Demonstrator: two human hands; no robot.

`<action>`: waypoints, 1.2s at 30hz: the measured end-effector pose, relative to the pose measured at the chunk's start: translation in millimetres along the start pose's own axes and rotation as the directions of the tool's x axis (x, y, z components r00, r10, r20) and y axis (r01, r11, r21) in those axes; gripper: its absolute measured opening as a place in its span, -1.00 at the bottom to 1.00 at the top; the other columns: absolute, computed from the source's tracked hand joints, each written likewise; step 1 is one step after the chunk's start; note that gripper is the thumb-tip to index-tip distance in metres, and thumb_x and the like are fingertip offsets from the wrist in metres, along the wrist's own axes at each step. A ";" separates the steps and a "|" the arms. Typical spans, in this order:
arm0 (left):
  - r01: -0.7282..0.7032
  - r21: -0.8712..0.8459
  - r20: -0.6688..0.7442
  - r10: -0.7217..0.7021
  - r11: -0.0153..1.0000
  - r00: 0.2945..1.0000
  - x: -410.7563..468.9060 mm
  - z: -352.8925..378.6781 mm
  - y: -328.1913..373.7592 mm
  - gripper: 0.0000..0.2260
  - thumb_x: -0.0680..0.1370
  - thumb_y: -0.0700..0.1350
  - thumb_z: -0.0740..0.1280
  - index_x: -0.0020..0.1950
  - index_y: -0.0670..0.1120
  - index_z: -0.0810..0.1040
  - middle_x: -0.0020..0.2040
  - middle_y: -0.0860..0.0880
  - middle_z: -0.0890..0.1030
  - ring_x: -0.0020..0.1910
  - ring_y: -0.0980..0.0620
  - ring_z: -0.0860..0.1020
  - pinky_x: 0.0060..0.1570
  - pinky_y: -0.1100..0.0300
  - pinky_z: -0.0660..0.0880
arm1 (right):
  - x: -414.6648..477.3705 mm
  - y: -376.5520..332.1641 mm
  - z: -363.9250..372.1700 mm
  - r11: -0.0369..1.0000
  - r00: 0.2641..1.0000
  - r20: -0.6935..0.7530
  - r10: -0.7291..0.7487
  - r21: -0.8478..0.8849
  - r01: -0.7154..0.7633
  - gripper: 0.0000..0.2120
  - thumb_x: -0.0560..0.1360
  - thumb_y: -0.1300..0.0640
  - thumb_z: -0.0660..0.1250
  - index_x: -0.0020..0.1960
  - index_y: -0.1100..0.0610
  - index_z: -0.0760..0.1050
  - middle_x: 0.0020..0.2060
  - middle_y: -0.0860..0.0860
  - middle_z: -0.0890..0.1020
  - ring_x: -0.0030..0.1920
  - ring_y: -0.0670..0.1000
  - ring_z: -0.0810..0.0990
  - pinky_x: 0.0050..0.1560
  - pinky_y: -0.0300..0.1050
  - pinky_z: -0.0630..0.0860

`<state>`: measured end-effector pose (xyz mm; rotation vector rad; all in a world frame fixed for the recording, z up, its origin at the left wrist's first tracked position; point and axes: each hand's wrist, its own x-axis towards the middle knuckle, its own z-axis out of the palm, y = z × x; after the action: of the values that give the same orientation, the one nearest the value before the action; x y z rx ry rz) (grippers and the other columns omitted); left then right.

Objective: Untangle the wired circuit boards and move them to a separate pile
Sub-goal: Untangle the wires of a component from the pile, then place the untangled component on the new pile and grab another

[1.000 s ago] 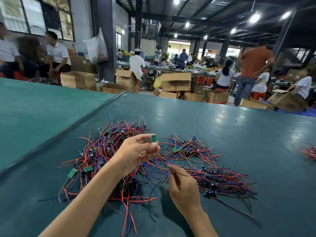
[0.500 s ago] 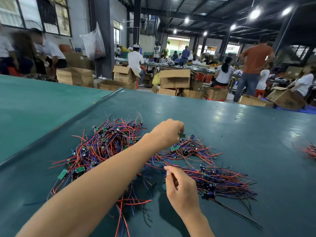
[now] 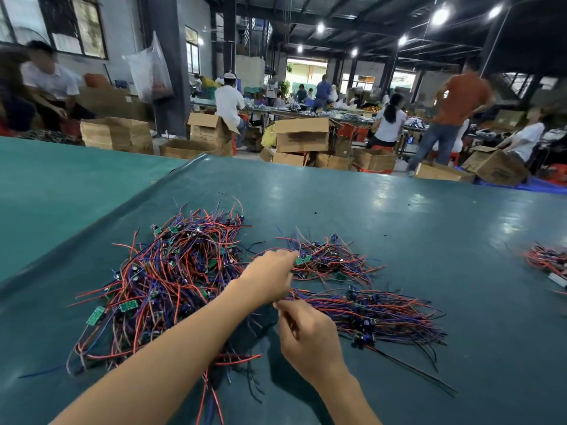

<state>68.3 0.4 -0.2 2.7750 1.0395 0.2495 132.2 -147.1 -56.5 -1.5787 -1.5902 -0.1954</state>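
Teal sheeting covers the surface (image 3: pixel 399 228), on which red, blue and black leads lie in separate heaps. Tangled pile (image 3: pixel 165 277), at 9 o'clock from the hands, is the largest and carries several small green circuit boards among its wires. Sorted pile (image 3: pixel 325 260) lies at 12 o'clock, just beyond the left hand; a flatter bundle of aligned leads (image 3: pixel 377 314) lies at 3 o'clock, touching the right hand's fingertips. Left hand (image 3: pixel 270 280) reaches forward with fingers pinched closed on a green wired circuit board (image 3: pixel 302 259) at the near edge of the sorted pile. Right hand (image 3: pixel 306 335) is curled, thumb and forefinger closed on thin wire ends just below the left hand. Cardboard boxes (image 3: pixel 302 134) and seated workers (image 3: pixel 228 102) fill the hall beyond the far edge of the surface.
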 end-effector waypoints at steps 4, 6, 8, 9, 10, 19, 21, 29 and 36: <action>0.285 0.174 -0.161 -0.259 0.943 0.953 -38.6 -28.9 -54.7 -0.51 0.62 -0.04 0.24 0.53 -0.14 0.27 0.41 -0.19 0.42 0.37 -0.23 0.38 0.34 -0.11 0.42 | 0.8 1.8 -1.4 0.998 0.998 0.051 0.047 0.034 -0.049 -0.77 0.51 0.12 0.28 0.05 0.11 0.67 -0.08 -0.08 0.72 -0.13 -0.08 0.68 -0.16 -0.12 0.62; 0.450 0.218 -0.173 -0.420 0.866 0.891 -57.2 -43.8 -80.6 -0.50 0.61 0.04 0.26 0.47 -0.17 0.30 0.40 -0.21 0.39 0.39 -0.26 0.34 0.32 -0.14 0.40 | 1.2 1.1 -1.6 0.995 0.994 0.063 0.086 0.042 -0.089 -0.77 0.50 0.13 0.29 0.07 0.09 0.68 -0.03 -0.11 0.72 -0.07 -0.12 0.67 -0.05 -0.16 0.60; 0.544 0.209 -0.073 -0.541 0.813 0.838 -73.1 -53.8 -100.7 -0.54 0.59 0.02 0.28 0.41 -0.19 0.34 0.38 -0.22 0.37 0.39 -0.29 0.32 0.31 -0.16 0.40 | 1.7 -0.8 -2.0 0.993 0.992 0.059 0.108 0.046 -0.111 -0.76 0.50 0.14 0.30 0.09 0.08 0.69 -0.01 -0.11 0.72 -0.04 -0.15 0.66 0.03 -0.29 0.54; 0.548 0.222 -0.021 -0.558 0.806 0.829 -78.9 -56.3 -108.1 -0.59 0.58 -0.04 0.28 0.37 -0.19 0.39 0.35 -0.22 0.37 0.38 -0.29 0.32 0.31 -0.16 0.42 | 1.8 -1.8 -2.3 0.992 0.991 0.059 0.116 0.044 -0.119 -0.76 0.50 0.14 0.30 0.09 0.08 0.69 -0.01 -0.11 0.72 -0.03 -0.16 0.64 0.05 -0.40 0.48; 0.533 0.236 0.015 -0.551 0.813 0.834 -84.0 -58.3 -112.7 -0.66 0.56 -0.09 0.28 0.30 -0.19 0.45 0.30 -0.21 0.38 0.35 -0.29 0.33 0.27 -0.15 0.44 | 2.0 -2.6 -2.4 0.991 0.990 0.062 0.124 0.039 -0.127 -0.75 0.50 0.14 0.30 0.09 0.08 0.70 -0.01 -0.11 0.72 -0.02 -0.18 0.63 0.05 -0.50 0.41; 0.483 0.201 0.139 -0.513 0.852 0.847 -88.1 -52.3 -101.8 -0.78 0.60 0.00 0.34 -0.01 -0.14 0.44 0.24 -0.23 0.37 0.20 -0.29 0.49 0.21 -0.11 0.49 | 1.0 1.0 -1.2 0.991 0.989 0.081 0.123 0.045 -0.127 -0.78 0.52 0.18 0.35 0.12 0.06 0.69 0.02 -0.15 0.71 -0.01 -0.21 0.62 0.07 -0.52 0.39; 0.509 0.192 0.032 -0.524 0.839 0.851 -88.7 -47.6 -93.8 -0.87 0.59 -0.07 0.28 0.01 -0.13 0.42 0.25 -0.22 0.37 0.22 -0.29 0.43 0.22 -0.14 0.43 | 1.2 0.5 -1.7 0.990 0.989 0.079 0.125 0.048 -0.129 -0.78 0.51 0.22 0.37 0.11 0.08 0.69 0.01 -0.12 0.71 -0.01 -0.20 0.62 0.06 -0.59 0.33; 0.400 -0.121 0.090 -0.391 0.909 0.916 -81.1 -39.6 -83.3 -0.72 0.59 0.08 0.36 0.16 -0.09 0.58 0.05 -0.07 0.66 0.04 -0.08 0.60 0.09 0.07 0.55 | 1.2 2.9 -2.2 0.994 0.992 0.075 0.100 0.042 -0.104 -0.78 0.50 0.26 0.39 0.12 0.13 0.69 0.01 -0.06 0.73 -0.01 -0.11 0.67 0.06 -0.49 0.42; 0.353 -0.025 0.326 -0.326 0.935 0.887 -86.4 -60.9 -97.4 -0.51 0.43 -0.15 0.57 0.33 0.03 0.58 0.12 0.03 0.66 0.09 0.00 0.61 0.15 0.16 0.52 | 2.2 0.6 -3.2 0.992 0.991 0.067 0.118 0.044 -0.121 -0.77 0.52 0.19 0.32 0.11 0.12 0.69 0.01 -0.08 0.72 -0.01 -0.17 0.65 0.05 -0.59 0.35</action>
<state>-70.7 21.6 29.7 2.3925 1.3588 -0.1917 134.6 -147.4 -53.4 -1.6518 -1.5319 -0.0424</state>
